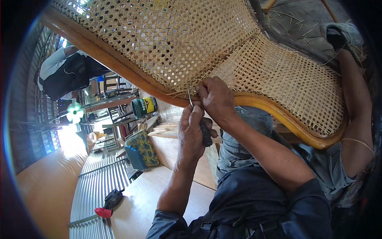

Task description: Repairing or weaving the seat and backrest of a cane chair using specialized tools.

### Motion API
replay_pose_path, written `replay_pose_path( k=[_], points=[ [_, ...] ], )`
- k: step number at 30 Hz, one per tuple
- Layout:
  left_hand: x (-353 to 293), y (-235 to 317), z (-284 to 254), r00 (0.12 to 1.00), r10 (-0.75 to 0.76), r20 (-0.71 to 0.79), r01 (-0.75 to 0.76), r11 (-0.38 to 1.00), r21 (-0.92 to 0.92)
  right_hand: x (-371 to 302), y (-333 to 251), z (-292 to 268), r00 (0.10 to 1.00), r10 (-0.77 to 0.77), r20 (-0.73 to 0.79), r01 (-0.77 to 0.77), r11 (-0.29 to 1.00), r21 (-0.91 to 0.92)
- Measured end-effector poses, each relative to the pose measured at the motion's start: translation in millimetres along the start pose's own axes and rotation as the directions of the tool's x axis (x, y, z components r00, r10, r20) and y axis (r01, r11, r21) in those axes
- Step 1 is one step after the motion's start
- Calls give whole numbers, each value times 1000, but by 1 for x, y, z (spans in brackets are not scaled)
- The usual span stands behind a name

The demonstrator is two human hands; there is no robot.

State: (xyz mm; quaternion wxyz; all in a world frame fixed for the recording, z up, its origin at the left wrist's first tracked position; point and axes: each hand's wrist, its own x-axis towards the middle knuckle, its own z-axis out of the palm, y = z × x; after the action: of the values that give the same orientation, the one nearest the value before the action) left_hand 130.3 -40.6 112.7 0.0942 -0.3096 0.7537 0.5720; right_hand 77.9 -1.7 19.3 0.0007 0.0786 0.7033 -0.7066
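Note:
A chair with a woven cane back and seat (278, 75) and a glossy brown wooden frame (284, 115) lies tilted across my lap. My left hand (189, 133) is wrapped round an awl, whose dark handle (206, 133) shows by the palm. The awl's thin curved metal shaft (190, 96) points up to the cane edge beside the frame. My right hand (218, 99) is closed, its bent fingers pressed to the weave just right of the shaft. Whatever those fingers pinch is hidden. Loose cane strands (179, 94) lie along the frame there.
My bare leg and shoe (345, 34) stretch along the chair's right side. Cane scraps (292, 18) litter the floor. At left are a person in dark clothes (67, 73), a green bucket (141, 107), a patterned cushion (142, 149) and a black item with a red part (113, 198).

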Motion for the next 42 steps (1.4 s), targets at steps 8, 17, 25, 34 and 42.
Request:
replay_pose_path(
  k=[8,17,25,34,42],
  points=[
    [3,-1,-3,1000,3,15,-3,1000,-17,0,1,0,999,10,38,-11,999,30],
    [1,2,7,1000,-8,-12,5,969,-249,5,-4,-8,989,84,121,-95,992,88],
    [5,24,-22,976,-145,163,192,928,-320,5,9,4,965,-258,-34,253,960,-121],
    [14,42,-46,941,-216,259,262,953,-155,4,8,8,980,-191,-49,191,982,6],
    [18,51,-42,937,-255,237,271,962,-35,7,3,10,953,-261,-157,252,965,-71]
  ],
)
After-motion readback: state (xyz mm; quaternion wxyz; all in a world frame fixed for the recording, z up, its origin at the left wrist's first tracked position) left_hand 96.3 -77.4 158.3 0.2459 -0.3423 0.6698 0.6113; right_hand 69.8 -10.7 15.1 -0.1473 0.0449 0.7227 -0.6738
